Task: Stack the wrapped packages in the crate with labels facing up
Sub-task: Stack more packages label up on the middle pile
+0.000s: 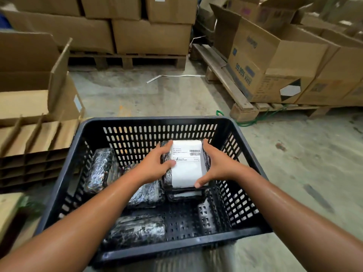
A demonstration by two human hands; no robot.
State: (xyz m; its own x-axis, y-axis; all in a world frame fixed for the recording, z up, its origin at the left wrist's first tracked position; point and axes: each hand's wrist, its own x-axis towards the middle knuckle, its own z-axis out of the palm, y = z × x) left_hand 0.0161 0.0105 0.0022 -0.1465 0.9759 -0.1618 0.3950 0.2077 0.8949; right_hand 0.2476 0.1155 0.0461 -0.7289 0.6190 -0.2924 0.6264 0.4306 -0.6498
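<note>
Both hands are closed around one wrapped package (pixel 186 163) at the centre right of the frame: the left hand (pixel 155 163) is pressed against its left edge with the thumb laid on the label, and the right hand (pixel 214 165) is clamped on its right edge with the thumb hooked under the near corner. The package is held flat inside the black crate (pixel 157 250), its white label (pixel 186 169) turned upward and its long axis running from the lower to the upper part of the frame, toward the far wall of the crate. It is seated on top of another package (pixel 186 194) of similar outline, of which only the near edge is seen.

The packages are rectangular blocks bound in glossy, wrinkled clear film over dark contents; a barcode and small print are carried on the label. The crate is of rigid black plastic, with slotted walls and a perforated floor.

Three more packages are seen to the left: one upright against the left wall (pixel 99 169), one partly covered by the left forearm (pixel 146 194), and one lying along the near wall (pixel 137 230). Around the crate, on the concrete floor (pixel 137 95), cardboard boxes (pixel 151 36) are stacked on wooden pallets (pixel 225 83), and cardboard dividers (pixel 35 138) are piled at the left edge.
</note>
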